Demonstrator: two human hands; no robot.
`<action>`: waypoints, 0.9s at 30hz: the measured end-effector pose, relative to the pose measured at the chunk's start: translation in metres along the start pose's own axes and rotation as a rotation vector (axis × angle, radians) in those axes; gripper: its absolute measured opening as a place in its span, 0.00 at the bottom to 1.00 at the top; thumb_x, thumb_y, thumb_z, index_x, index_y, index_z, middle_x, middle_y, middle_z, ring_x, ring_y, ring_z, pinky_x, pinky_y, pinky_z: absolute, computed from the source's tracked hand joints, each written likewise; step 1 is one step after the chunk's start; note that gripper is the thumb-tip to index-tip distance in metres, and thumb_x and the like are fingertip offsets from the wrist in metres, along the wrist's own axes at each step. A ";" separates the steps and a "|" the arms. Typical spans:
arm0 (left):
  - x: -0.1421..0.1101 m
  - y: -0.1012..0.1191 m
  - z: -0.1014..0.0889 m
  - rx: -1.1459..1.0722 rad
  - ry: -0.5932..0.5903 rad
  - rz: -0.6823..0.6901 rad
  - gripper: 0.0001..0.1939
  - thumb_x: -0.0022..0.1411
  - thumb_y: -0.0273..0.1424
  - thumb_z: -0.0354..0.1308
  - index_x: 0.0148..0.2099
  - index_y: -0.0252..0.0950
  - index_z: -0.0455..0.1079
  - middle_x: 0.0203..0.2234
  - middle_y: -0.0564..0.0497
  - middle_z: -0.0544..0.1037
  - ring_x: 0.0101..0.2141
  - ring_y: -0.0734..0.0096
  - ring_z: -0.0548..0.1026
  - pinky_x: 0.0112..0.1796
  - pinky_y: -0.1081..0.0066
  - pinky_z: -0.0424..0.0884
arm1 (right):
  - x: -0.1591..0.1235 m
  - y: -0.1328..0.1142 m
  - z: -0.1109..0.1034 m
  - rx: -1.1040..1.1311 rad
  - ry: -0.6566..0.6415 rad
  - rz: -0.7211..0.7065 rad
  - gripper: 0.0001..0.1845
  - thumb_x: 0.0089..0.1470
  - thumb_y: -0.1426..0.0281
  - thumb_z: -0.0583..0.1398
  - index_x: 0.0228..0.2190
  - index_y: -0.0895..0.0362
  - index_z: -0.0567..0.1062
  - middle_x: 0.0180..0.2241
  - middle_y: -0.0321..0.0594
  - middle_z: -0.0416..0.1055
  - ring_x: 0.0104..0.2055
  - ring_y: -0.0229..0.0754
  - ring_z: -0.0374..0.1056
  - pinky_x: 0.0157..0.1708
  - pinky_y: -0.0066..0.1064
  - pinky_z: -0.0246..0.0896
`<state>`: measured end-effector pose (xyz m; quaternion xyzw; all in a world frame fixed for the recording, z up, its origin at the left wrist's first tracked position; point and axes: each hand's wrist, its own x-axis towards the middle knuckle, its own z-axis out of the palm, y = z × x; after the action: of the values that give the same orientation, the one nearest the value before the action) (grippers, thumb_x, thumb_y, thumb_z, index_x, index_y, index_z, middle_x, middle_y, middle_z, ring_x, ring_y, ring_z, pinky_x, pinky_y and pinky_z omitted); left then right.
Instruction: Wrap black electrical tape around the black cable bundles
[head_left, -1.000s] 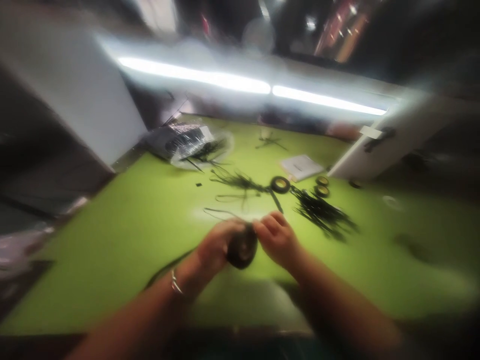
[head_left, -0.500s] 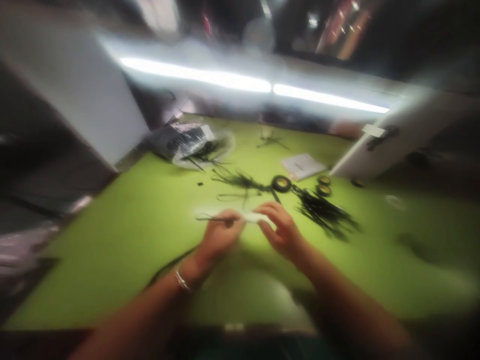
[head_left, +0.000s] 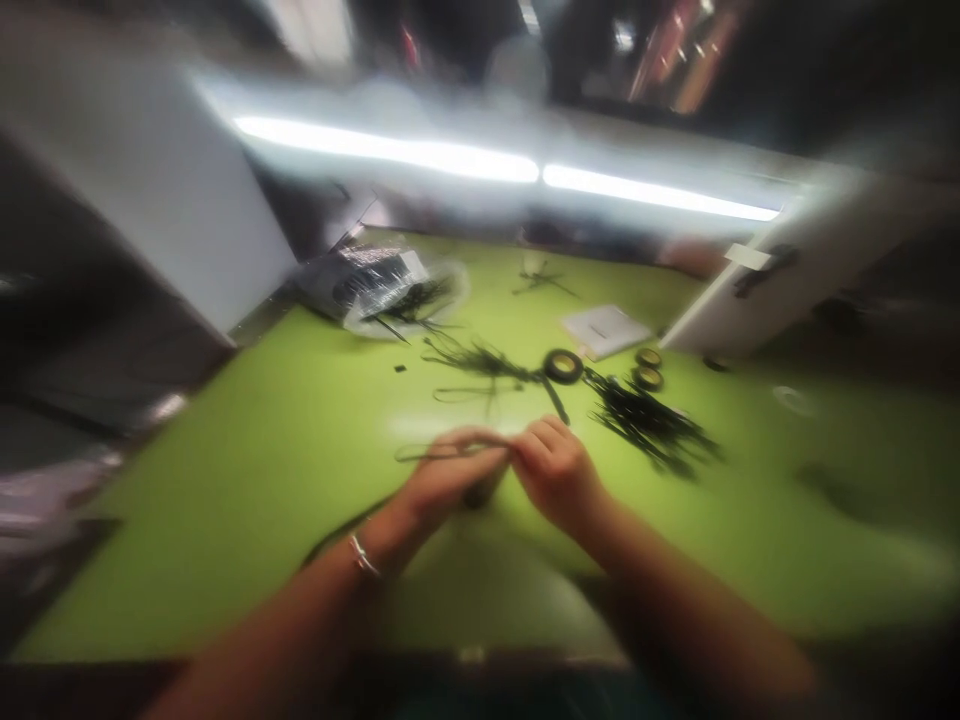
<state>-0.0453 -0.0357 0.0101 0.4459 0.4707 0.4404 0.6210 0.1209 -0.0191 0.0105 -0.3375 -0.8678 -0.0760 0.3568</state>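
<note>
My left hand (head_left: pixel 450 470) is closed around a thin dark cable (head_left: pixel 411 454), whose looped end sticks out to the left past the fingers. My right hand (head_left: pixel 556 467) is closed too, its fingertips meeting those of the left hand over the front middle of the table. Whatever lies between the right fingers is hidden. Just beyond the hands, a roll of black tape (head_left: pixel 562 367) with a yellow core has a loose strip (head_left: pixel 556 400) reaching toward the right hand. Left of the roll lies a loose bunch of dark cables (head_left: pixel 480 360).
On the green table (head_left: pixel 262 480), a thick bundle of black cables (head_left: pixel 645 415) lies right of the tape. Two small rolls (head_left: pixel 648 368) and a white packet (head_left: pixel 606 330) are behind it. A clear plastic bag (head_left: pixel 382 285) of cables stands back left. White panels (head_left: pixel 720 300) flank the sides.
My right hand has closed from spread fingers and come against the left fingertips. The left hand has turned slightly, and the cable loop in it sits a little lower.
</note>
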 end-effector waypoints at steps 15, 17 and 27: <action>-0.001 0.000 0.003 -0.253 -0.019 -0.081 0.13 0.49 0.37 0.66 0.26 0.31 0.72 0.14 0.55 0.66 0.16 0.80 0.61 0.19 0.77 0.56 | 0.001 0.005 -0.003 -0.141 0.127 -0.164 0.08 0.57 0.79 0.54 0.35 0.58 0.71 0.22 0.38 0.63 0.28 0.42 0.55 0.31 0.34 0.57; -0.002 0.000 0.004 -0.233 0.048 -0.071 0.16 0.49 0.40 0.66 0.25 0.31 0.71 0.14 0.55 0.66 0.16 0.81 0.60 0.18 0.77 0.55 | 0.000 0.005 -0.002 -0.142 0.136 -0.176 0.08 0.56 0.80 0.54 0.35 0.58 0.71 0.22 0.38 0.64 0.28 0.41 0.56 0.31 0.33 0.58; 0.000 -0.003 -0.001 0.285 0.172 0.475 0.07 0.55 0.34 0.62 0.29 0.36 0.76 0.29 0.46 0.76 0.33 0.65 0.72 0.36 0.68 0.68 | 0.003 0.000 -0.010 0.261 -0.197 0.182 0.06 0.58 0.72 0.55 0.29 0.56 0.70 0.26 0.37 0.68 0.29 0.38 0.63 0.31 0.30 0.58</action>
<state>-0.0460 -0.0364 0.0072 0.5874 0.4612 0.5390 0.3894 0.1245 -0.0214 0.0200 -0.3714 -0.8669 0.1032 0.3162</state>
